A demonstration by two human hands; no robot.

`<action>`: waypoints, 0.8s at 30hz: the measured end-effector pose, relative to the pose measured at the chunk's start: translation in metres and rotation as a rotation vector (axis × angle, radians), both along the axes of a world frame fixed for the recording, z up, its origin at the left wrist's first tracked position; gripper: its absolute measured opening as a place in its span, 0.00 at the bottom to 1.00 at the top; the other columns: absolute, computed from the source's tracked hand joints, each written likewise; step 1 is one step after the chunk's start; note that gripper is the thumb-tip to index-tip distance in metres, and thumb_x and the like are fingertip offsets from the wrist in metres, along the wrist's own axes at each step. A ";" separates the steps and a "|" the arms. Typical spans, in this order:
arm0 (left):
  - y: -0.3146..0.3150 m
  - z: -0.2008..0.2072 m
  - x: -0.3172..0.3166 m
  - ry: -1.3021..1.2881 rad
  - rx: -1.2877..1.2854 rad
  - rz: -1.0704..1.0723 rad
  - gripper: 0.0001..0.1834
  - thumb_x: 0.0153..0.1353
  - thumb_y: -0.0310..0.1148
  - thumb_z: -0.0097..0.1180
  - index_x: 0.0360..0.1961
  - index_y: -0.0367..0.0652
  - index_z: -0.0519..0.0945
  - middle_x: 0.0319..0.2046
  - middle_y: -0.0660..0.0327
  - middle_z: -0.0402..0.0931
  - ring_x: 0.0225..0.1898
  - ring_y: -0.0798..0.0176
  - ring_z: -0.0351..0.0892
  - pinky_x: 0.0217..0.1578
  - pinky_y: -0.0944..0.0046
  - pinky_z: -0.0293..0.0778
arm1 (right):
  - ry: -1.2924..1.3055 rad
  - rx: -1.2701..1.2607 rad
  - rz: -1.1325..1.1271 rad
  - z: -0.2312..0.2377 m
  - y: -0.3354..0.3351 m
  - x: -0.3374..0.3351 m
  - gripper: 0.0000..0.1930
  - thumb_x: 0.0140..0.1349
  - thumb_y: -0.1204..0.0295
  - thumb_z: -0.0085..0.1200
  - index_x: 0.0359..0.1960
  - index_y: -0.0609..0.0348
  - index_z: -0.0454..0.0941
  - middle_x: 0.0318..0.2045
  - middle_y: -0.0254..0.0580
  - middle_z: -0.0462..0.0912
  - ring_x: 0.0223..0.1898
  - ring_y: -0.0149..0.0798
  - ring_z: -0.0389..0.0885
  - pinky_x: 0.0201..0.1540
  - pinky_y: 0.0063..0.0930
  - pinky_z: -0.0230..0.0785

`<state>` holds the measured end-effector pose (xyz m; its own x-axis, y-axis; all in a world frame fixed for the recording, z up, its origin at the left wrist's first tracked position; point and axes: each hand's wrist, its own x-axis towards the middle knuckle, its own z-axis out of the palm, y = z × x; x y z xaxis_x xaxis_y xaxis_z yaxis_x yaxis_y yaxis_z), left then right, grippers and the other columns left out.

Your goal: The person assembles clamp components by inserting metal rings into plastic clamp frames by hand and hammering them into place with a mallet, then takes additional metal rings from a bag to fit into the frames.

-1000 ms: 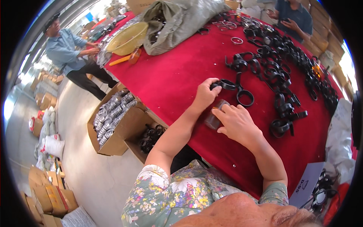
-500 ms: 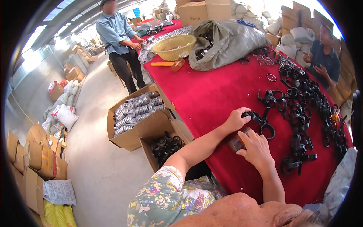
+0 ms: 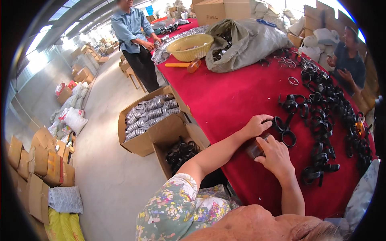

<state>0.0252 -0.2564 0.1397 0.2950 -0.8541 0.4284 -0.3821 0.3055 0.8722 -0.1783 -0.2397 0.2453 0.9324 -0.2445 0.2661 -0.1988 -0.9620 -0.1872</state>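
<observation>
My left hand (image 3: 258, 126) reaches over the red cloth with its fingers closed on the edge of a black ring-shaped clamp (image 3: 278, 124). Another black clamp (image 3: 288, 138) lies right beside it, by the fingertips. Close below, my right hand (image 3: 277, 156) is wrapped round a brownish, see-through block (image 3: 255, 150) that looks like a mallet head; no handle shows. Just to the right, a long heap of black clamps (image 3: 317, 126) spreads over the cloth. A single bare metal ring (image 3: 293, 80) lies farther back.
A grey sack (image 3: 257, 42) of clamps, a yellow basket (image 3: 189, 47) and a mallet (image 3: 177, 64) stand farther off on the red table (image 3: 225, 92). Cartons of silver rings (image 3: 138, 148) and black clamps (image 3: 163, 160) sit at its left side. Co-workers are at far left (image 3: 132, 30) and right (image 3: 349, 60).
The whole view has shifted slightly to the right. Both hands keep nearly the same places and grips, left on the clamp, right on the brownish block.
</observation>
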 end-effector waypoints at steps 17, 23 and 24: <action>0.006 0.001 0.003 -0.025 0.021 0.006 0.20 0.65 0.33 0.58 0.55 0.33 0.78 0.46 0.53 0.83 0.47 0.62 0.81 0.51 0.62 0.75 | -0.017 0.039 0.039 -0.001 0.003 0.000 0.31 0.45 0.64 0.73 0.52 0.52 0.75 0.38 0.43 0.75 0.38 0.47 0.80 0.40 0.41 0.71; -0.001 0.003 -0.004 -0.059 -0.005 0.013 0.17 0.63 0.33 0.59 0.51 0.36 0.81 0.41 0.55 0.83 0.44 0.65 0.81 0.47 0.64 0.76 | 0.007 0.052 0.034 -0.003 -0.003 -0.003 0.32 0.44 0.66 0.72 0.54 0.52 0.74 0.38 0.45 0.74 0.40 0.49 0.79 0.41 0.41 0.71; -0.003 0.003 -0.004 -0.065 -0.046 0.018 0.16 0.63 0.33 0.59 0.50 0.38 0.82 0.39 0.55 0.83 0.41 0.67 0.81 0.44 0.65 0.76 | -0.014 0.057 0.048 -0.004 -0.004 -0.004 0.32 0.44 0.65 0.72 0.54 0.53 0.74 0.38 0.45 0.74 0.40 0.49 0.79 0.41 0.41 0.71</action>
<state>0.0213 -0.2595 0.1423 0.2803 -0.8277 0.4861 -0.4428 0.3378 0.8305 -0.1819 -0.2435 0.2418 0.9395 -0.2150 0.2666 -0.1500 -0.9581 -0.2441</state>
